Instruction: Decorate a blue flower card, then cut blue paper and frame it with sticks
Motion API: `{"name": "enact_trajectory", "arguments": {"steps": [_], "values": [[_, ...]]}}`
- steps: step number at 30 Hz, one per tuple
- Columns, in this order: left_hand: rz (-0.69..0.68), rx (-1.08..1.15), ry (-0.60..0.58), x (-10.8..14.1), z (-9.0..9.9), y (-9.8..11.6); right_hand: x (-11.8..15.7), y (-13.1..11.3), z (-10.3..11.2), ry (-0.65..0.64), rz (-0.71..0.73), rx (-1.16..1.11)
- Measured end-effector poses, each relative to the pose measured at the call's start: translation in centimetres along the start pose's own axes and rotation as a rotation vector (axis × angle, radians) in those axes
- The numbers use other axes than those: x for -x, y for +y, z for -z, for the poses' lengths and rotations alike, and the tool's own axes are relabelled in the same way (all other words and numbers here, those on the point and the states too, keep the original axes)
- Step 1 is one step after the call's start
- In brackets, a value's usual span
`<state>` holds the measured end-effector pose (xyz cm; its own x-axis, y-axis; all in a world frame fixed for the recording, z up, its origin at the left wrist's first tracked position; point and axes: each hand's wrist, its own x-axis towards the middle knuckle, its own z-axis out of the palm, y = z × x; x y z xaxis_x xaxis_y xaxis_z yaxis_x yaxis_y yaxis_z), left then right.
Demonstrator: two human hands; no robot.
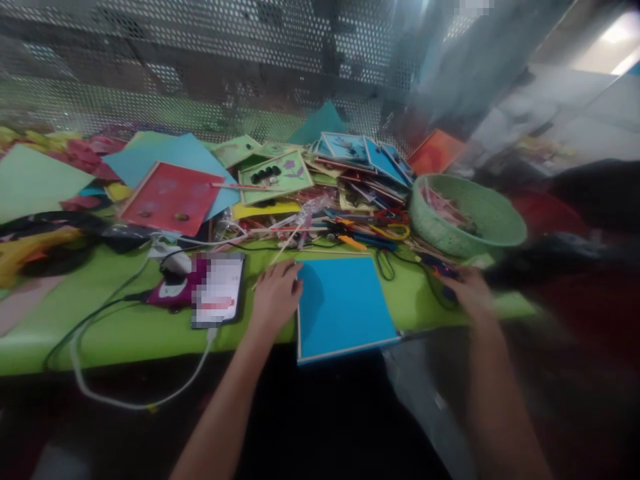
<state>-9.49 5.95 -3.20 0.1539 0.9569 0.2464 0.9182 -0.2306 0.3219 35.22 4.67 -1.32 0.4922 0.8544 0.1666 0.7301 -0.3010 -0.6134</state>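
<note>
A blue square panel [345, 307] with thin pale strips along its left and lower edges lies at the front edge of the green table [120, 327]. My left hand [280, 290] is at the panel's upper left corner, its fingers curled near a thin wooden stick [287, 245]; whether it grips the stick is unclear. On the right, my right hand [467, 287] is closed on a dark tool with a cord [440, 269], below the green basket. Motion blurs this hand and the tool.
A phone [219, 290] and a purple power adapter [177, 290] with cables lie left. Behind are a red panel [173, 199], decorated panels [277, 177], scissors and sticks. A green basket [465, 217] stands back right, before a perforated metal screen [200, 67].
</note>
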Motion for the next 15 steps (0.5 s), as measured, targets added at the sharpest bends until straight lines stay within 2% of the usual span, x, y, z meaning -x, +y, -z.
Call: {"name": "enact_trajectory", "arguments": {"steps": [3,7,15], "values": [[-0.001,0.008,0.001,0.2,0.1,-0.1,0.5,-1.5,-0.2,0.147,-0.289,-0.301],[-0.003,0.015,0.005,0.2,0.1,0.0,1.5,-2.9,0.6,0.195,-0.307,-0.498],[-0.006,0.095,0.064,0.3,-0.2,-0.4,3.0,-4.2,0.4,0.139,-0.354,-0.739]]}}
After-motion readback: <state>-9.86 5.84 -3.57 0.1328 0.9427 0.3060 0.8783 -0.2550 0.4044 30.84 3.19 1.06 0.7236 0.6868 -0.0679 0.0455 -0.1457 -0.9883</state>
